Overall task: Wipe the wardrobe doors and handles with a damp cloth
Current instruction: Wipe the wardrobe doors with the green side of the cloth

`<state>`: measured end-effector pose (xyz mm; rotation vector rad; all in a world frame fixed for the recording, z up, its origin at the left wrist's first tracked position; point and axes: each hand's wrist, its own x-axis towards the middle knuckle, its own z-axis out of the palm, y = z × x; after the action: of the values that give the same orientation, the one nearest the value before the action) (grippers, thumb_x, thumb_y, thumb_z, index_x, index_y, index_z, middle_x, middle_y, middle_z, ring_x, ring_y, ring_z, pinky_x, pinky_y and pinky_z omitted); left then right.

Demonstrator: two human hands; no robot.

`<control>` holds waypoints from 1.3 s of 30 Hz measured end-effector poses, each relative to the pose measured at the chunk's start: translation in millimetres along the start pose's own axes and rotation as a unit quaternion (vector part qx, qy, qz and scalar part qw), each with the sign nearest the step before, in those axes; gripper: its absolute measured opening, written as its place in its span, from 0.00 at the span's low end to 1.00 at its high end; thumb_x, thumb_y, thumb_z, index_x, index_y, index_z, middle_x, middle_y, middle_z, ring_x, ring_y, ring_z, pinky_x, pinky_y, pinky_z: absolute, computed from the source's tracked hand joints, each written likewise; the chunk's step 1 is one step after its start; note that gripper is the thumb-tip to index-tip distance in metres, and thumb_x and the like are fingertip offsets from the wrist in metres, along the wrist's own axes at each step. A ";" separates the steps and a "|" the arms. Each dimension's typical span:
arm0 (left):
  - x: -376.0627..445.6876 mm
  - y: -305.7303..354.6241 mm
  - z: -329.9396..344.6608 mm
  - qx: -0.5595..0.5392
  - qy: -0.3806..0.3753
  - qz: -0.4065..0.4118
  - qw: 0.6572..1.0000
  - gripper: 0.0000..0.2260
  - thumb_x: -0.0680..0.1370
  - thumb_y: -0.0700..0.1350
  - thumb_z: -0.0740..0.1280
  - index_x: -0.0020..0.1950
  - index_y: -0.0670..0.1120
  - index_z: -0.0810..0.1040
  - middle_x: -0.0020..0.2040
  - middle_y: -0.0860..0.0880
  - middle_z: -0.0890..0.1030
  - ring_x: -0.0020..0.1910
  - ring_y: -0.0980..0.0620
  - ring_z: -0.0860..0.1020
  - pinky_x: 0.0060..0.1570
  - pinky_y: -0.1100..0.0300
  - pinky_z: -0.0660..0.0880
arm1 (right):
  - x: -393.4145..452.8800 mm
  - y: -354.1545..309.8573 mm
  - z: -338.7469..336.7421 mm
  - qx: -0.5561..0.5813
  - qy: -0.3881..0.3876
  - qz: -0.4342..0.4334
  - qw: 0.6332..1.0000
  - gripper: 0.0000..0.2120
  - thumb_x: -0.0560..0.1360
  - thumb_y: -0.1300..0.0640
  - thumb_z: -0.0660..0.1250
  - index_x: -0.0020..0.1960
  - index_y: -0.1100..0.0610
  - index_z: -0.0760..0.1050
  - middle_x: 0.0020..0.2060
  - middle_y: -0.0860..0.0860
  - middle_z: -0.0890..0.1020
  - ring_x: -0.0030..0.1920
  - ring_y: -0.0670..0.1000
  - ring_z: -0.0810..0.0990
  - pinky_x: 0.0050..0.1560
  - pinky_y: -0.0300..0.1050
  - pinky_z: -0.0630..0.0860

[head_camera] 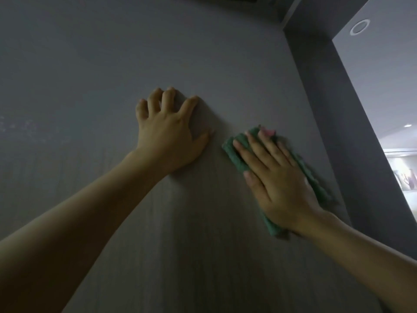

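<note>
A grey, faintly wood-grained wardrobe door [112,64] fills most of the view. My right hand [277,179] lies flat on a folded green cloth [237,154] with a pink corner, pressing it against the door near the door's right edge. My left hand [167,136] rests on the bare door just left of the cloth, fingers spread and slightly bent, holding nothing. No handle is in sight.
A darker grey side panel [334,109] runs down the right of the door. Beyond it a brighter room [394,109] opens, with ceiling lights. Faint pale specks [20,127] mark the door at far left.
</note>
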<state>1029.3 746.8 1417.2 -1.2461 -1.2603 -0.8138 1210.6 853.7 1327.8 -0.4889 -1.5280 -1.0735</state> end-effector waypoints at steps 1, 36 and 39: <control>-0.2 0.0 0.6 0.000 0.004 0.001 1.000 0.35 0.74 0.70 0.54 0.76 0.55 0.56 0.76 0.43 0.55 0.75 0.39 0.50 0.72 0.41 0.47 | -4.2 4.1 -3.8 0.006 -0.014 -0.021 1.000 0.24 0.81 0.49 0.48 0.75 0.55 0.60 0.74 0.52 0.63 0.75 0.54 0.58 0.74 0.54 0.53; -17.8 -48.8 -30.2 -0.042 0.002 -0.022 0.999 0.31 0.72 0.59 0.51 0.74 0.52 0.66 0.76 0.43 0.59 0.74 0.41 0.55 0.73 0.44 0.47 | 44.2 -34.5 4.9 -0.005 -0.004 0.158 0.987 0.29 0.79 0.46 0.41 0.76 0.55 0.57 0.75 0.54 0.61 0.76 0.57 0.56 0.75 0.55 0.48; -25.6 -64.7 -33.4 -0.027 -0.019 -0.048 0.998 0.32 0.72 0.62 0.50 0.75 0.54 0.63 0.75 0.44 0.59 0.73 0.39 0.55 0.72 0.41 0.48 | 19.8 -42.4 3.5 0.008 -0.029 0.007 1.000 0.25 0.80 0.48 0.47 0.76 0.55 0.59 0.74 0.52 0.63 0.75 0.56 0.58 0.74 0.56 0.52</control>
<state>970.7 697.0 1411.3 -1.2569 -1.3448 -0.9026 1169.8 830.7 1331.3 -0.5238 -1.5800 -1.0430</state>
